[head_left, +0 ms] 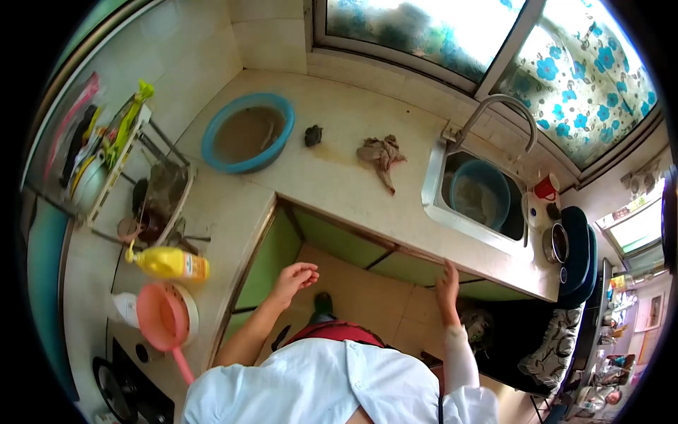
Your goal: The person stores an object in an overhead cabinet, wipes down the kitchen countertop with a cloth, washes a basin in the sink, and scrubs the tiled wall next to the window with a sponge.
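The left hand [295,281], half curled, shows nothing held; the right hand [446,286] is edge-on, so I cannot tell its grip. On the counter [304,180], 1 limp brownish thing [382,157], hard to identify, lies between the basin [244,167] and sink [431,189]. Cloudy water hides the basin's bottom.

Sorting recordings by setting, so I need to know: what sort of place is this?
Most likely a home kitchen: a sink with a tap, a long counter, and what looks like a stove.
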Demonstrator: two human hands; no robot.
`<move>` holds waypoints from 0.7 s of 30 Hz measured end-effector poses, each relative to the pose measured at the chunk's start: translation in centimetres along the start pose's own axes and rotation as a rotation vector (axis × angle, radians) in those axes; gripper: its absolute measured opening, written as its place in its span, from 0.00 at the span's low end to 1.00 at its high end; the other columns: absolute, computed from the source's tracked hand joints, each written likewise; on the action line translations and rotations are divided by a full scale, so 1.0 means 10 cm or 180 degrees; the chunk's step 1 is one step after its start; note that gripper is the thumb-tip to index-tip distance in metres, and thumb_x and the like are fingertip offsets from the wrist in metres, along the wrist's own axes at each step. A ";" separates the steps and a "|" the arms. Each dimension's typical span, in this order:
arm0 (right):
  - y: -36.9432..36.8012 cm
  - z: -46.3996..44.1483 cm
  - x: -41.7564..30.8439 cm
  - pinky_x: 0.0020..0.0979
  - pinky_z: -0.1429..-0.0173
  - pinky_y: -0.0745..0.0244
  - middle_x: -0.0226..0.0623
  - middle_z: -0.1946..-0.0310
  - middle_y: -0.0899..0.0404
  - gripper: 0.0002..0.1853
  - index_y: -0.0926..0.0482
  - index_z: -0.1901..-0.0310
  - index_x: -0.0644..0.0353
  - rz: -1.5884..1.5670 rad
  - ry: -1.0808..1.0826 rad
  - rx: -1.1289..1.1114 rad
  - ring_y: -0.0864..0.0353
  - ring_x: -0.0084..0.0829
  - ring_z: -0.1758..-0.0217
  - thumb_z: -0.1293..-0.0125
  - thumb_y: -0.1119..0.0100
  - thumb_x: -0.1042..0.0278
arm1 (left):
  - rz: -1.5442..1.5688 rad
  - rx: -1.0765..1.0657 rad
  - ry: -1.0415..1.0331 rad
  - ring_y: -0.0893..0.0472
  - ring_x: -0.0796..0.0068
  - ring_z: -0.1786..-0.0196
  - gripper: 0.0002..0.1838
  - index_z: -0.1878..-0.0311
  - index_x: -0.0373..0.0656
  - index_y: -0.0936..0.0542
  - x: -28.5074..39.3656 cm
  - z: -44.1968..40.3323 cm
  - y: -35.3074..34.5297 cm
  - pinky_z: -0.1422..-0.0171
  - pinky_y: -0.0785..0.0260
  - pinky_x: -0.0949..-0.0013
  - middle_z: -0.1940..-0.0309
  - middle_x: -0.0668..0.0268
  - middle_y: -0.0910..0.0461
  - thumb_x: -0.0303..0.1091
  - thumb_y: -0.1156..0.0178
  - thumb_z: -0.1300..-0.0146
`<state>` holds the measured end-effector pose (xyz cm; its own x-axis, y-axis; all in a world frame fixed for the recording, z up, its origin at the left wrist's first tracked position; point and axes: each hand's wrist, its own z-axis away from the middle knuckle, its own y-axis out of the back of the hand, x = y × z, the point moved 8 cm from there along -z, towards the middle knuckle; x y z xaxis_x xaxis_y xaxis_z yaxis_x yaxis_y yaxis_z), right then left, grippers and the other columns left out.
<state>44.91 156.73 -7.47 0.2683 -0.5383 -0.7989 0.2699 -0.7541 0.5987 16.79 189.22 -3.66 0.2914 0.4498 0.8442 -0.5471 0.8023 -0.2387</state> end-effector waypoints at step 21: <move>-2.28 -2.96 -2.69 0.38 0.47 0.35 0.40 0.57 0.25 0.17 0.21 0.62 0.55 -0.0418 0.2014 -0.0827 0.31 0.46 0.52 0.59 0.39 0.75 | -0.0432 0.1356 -0.0515 0.24 0.78 0.58 0.10 0.55 0.34 0.26 1.04 -0.82 1.01 0.50 0.31 0.75 0.62 0.65 0.23 0.24 0.50 0.38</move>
<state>58.94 199.55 2.01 0.6845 -0.0666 -0.7260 0.5283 -0.6410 0.5568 20.74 205.19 -1.20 0.2750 0.2579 0.9262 -0.7954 0.6022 0.0685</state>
